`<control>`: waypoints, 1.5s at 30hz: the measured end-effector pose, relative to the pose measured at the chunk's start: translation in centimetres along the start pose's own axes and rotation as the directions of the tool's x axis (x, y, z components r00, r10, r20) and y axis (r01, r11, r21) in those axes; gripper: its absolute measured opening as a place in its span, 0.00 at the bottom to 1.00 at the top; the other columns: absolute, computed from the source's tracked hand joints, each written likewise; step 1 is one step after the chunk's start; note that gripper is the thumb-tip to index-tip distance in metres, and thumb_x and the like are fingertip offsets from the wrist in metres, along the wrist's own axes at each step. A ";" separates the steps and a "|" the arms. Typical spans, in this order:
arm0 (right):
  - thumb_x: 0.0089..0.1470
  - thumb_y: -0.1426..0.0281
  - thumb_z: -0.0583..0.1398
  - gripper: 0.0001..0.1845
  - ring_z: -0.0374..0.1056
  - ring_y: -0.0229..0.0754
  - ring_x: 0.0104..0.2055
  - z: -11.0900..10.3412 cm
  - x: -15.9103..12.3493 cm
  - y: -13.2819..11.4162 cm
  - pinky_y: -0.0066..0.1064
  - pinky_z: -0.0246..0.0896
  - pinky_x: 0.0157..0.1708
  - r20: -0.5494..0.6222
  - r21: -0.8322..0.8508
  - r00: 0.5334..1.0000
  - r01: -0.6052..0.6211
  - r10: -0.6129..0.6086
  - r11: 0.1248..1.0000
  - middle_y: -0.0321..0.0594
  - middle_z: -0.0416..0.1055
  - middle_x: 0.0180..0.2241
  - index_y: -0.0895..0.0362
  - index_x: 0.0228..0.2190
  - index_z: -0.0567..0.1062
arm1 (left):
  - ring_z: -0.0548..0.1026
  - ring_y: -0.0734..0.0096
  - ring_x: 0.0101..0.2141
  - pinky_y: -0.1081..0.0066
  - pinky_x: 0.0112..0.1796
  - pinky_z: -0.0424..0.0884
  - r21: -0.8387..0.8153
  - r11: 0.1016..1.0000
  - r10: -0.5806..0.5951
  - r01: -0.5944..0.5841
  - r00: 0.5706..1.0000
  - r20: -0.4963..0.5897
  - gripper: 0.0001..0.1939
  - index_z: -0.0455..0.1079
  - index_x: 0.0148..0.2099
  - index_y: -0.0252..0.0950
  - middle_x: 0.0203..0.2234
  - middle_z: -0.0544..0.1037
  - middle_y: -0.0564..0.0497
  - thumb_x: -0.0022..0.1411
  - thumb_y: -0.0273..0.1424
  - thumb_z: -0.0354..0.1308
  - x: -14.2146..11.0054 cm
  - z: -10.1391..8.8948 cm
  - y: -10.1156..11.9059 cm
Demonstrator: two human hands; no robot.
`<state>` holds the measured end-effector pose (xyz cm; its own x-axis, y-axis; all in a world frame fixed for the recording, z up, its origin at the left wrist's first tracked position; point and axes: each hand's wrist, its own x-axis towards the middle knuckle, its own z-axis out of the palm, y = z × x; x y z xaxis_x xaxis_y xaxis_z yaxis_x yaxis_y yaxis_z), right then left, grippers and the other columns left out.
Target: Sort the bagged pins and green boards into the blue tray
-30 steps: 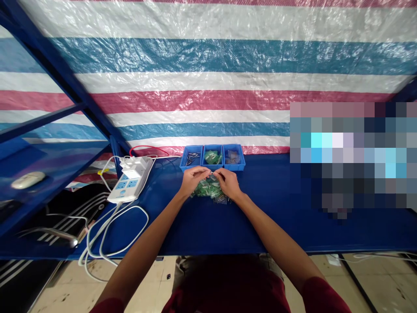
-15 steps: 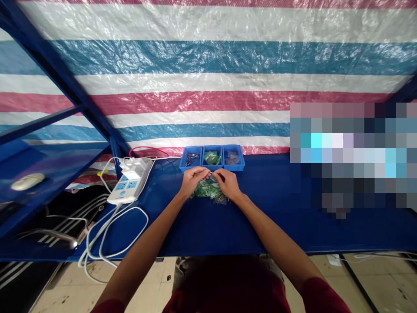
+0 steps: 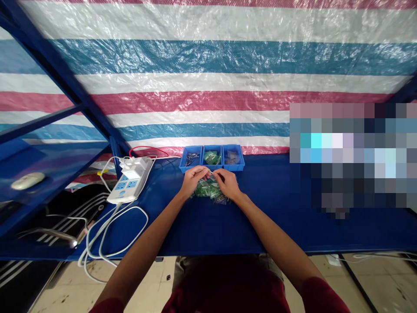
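My left hand [image 3: 193, 179] and my right hand [image 3: 229, 182] meet over a small heap of green circuit boards [image 3: 208, 190] on the blue table [image 3: 202, 226]. Both hands pinch a tiny pale part [image 3: 211, 172] between their fingertips; it is too small to name. Just beyond the hands stand three blue bins side by side: the left bin [image 3: 191, 158] with several dark metal pins, the middle bin [image 3: 212, 157] with green boards, the right bin [image 3: 233, 157] with dark small parts.
A white power strip [image 3: 130, 184] with a plug and looping white cables [image 3: 112, 234] lies left of the hands. A red wire [image 3: 148, 149] runs along the striped tarp wall. A computer mouse [image 3: 28, 180] rests on the left shelf. A blurred patch covers the right.
Both hands have stayed pinched together over the green heap, with only slight finger movement.
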<state>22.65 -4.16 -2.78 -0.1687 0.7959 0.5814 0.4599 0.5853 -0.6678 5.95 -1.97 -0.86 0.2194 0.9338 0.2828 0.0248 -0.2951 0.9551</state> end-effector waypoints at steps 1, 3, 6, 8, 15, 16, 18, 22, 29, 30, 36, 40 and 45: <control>0.63 0.60 0.48 0.18 0.66 0.39 0.29 0.0 0.0 0.0 0.29 0.60 0.34 0.000 0.000 1.000 -0.001 0.001 1.000 0.40 0.73 0.29 0.56 0.32 0.73 | 0.74 0.69 0.27 0.70 0.30 0.70 -0.002 1.000 0.001 -0.001 1.000 -0.002 0.16 0.72 0.33 0.33 0.26 0.78 0.48 0.56 0.44 0.61 0.0 0.0 0.0; 0.63 0.61 0.49 0.18 0.66 0.39 0.28 0.1 0.0 0.1 0.29 0.59 0.33 0.000 -0.001 1.000 0.000 0.000 1.000 0.39 0.72 0.28 0.56 0.31 0.73 | 0.73 0.70 0.27 0.71 0.30 0.70 -0.006 1.000 0.003 -0.003 1.000 -0.006 0.16 0.72 0.33 0.33 0.26 0.78 0.49 0.56 0.43 0.60 -0.1 0.1 0.1; 0.63 0.62 0.49 0.17 0.65 0.38 0.27 0.1 0.1 0.0 0.28 0.58 0.31 -0.001 -0.009 1.000 0.001 -0.001 1.000 0.38 0.71 0.26 0.56 0.30 0.73 | 0.73 0.71 0.26 0.71 0.31 0.70 0.001 1.000 0.012 -0.012 1.000 -0.013 0.15 0.73 0.33 0.33 0.25 0.77 0.49 0.57 0.42 0.60 -0.1 0.1 0.2; 0.62 0.62 0.50 0.17 0.64 0.38 0.26 0.1 0.1 -0.1 0.28 0.57 0.30 0.003 -0.019 1.000 -0.007 0.007 1.000 0.38 0.71 0.25 0.56 0.29 0.72 | 0.73 0.71 0.27 0.71 0.31 0.70 0.019 1.000 0.024 -0.024 1.000 -0.019 0.15 0.73 0.33 0.33 0.26 0.77 0.49 0.57 0.42 0.60 -0.1 0.1 0.2; 0.61 0.64 0.50 0.15 0.63 0.38 0.25 0.0 0.1 0.1 0.28 0.56 0.29 -0.025 -0.042 0.999 -0.028 0.027 0.999 0.37 0.69 0.23 0.56 0.28 0.72 | 0.75 0.68 0.30 0.70 0.32 0.71 0.132 0.986 0.117 -0.101 0.986 -0.119 0.16 0.75 0.35 0.33 0.30 0.78 0.47 0.60 0.42 0.57 -0.2 -0.2 0.1; 0.60 0.64 0.50 0.15 0.63 0.38 0.24 0.0 0.1 0.1 0.28 0.56 0.29 -0.030 -0.043 0.999 -0.032 0.031 0.999 0.37 0.69 0.23 0.55 0.27 0.72 | 0.75 0.68 0.31 0.70 0.33 0.71 0.194 0.972 0.164 -0.131 0.973 -0.164 0.16 0.75 0.36 0.33 0.31 0.78 0.47 0.60 0.42 0.57 -0.3 -0.3 0.2; 0.60 0.64 0.50 0.15 0.62 0.38 0.24 0.0 0.1 0.2 0.28 0.56 0.29 -0.033 -0.041 0.999 -0.035 0.034 0.999 0.36 0.69 0.23 0.55 0.26 0.71 | 0.75 0.67 0.34 0.69 0.36 0.71 0.349 0.917 0.289 -0.193 0.925 -0.246 0.14 0.77 0.37 0.36 0.34 0.78 0.47 0.61 0.40 0.57 -0.5 -0.6 0.3; 0.61 0.63 0.50 0.16 0.62 0.37 0.24 0.0 0.0 0.3 0.28 0.55 0.29 -0.028 -0.039 0.999 -0.031 0.030 0.999 0.36 0.68 0.23 0.55 0.26 0.71 | 0.72 0.62 0.41 0.64 0.45 0.67 0.587 0.771 0.508 -0.249 0.795 -0.331 0.11 0.78 0.41 0.40 0.36 0.75 0.46 0.62 0.37 0.57 -0.4 -1.7 0.5; 0.61 0.64 0.50 0.16 0.61 0.37 0.23 0.0 0.0 0.3 0.28 0.54 0.27 -0.019 -0.042 1.000 -0.026 0.025 0.999 0.36 0.67 0.21 0.55 0.26 0.71 | 0.66 0.47 0.52 0.54 0.51 0.59 0.807 0.584 0.379 -0.094 0.910 -0.169 0.15 0.75 0.48 0.39 0.47 0.73 0.40 0.61 0.37 0.56 2.0 -3.9 -0.7; 0.61 0.64 0.50 0.16 0.61 0.37 0.23 0.0 0.0 0.3 0.28 0.54 0.27 -0.018 -0.039 1.000 -0.026 0.025 0.999 0.36 0.68 0.22 0.56 0.26 0.71 | 0.68 0.49 0.50 0.56 0.50 0.61 0.810 0.576 0.347 -0.114 0.931 -0.116 0.15 0.75 0.48 0.38 0.45 0.74 0.40 0.62 0.37 0.55 2.1 -4.1 -0.9; 0.60 0.64 0.51 0.16 0.62 0.37 0.24 0.1 0.0 0.6 0.28 0.54 0.28 -0.006 -0.048 0.999 -0.033 0.032 0.998 0.36 0.69 0.23 0.56 0.28 0.73 | 0.74 0.62 0.36 0.68 0.41 0.68 0.668 0.671 0.083 -0.321 0.928 0.363 0.19 0.76 0.43 0.39 0.35 0.77 0.47 0.57 0.47 0.58 1.2 -4.8 -0.9; 0.61 0.64 0.50 0.16 0.63 0.37 0.24 0.2 -0.1 0.8 0.27 0.54 0.29 0.009 -0.069 0.999 -0.041 0.042 0.997 0.36 0.70 0.23 0.57 0.28 0.73 | 0.74 0.60 0.42 0.67 0.46 0.68 0.700 0.638 -0.111 -0.319 0.862 0.495 0.28 0.75 0.49 0.38 0.43 0.76 0.46 0.52 0.51 0.61 0.8 -5.0 -0.4; 0.60 0.65 0.51 0.15 0.63 0.36 0.24 0.3 -0.1 1.0 0.26 0.54 0.29 0.012 -0.076 0.999 -0.035 0.036 0.997 0.35 0.69 0.23 0.57 0.29 0.73 | 0.75 0.60 0.42 0.68 0.47 0.67 0.703 0.639 -0.150 -0.312 0.846 0.512 0.25 0.76 0.48 0.37 0.43 0.77 0.45 0.55 0.49 0.60 0.9 -4.8 -0.3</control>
<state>22.83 -3.58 -3.64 -0.1623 0.8184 0.5512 0.5302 0.5434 -0.6508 1.50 -0.11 -0.44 0.6809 0.7306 0.0508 0.6332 -0.6221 0.4605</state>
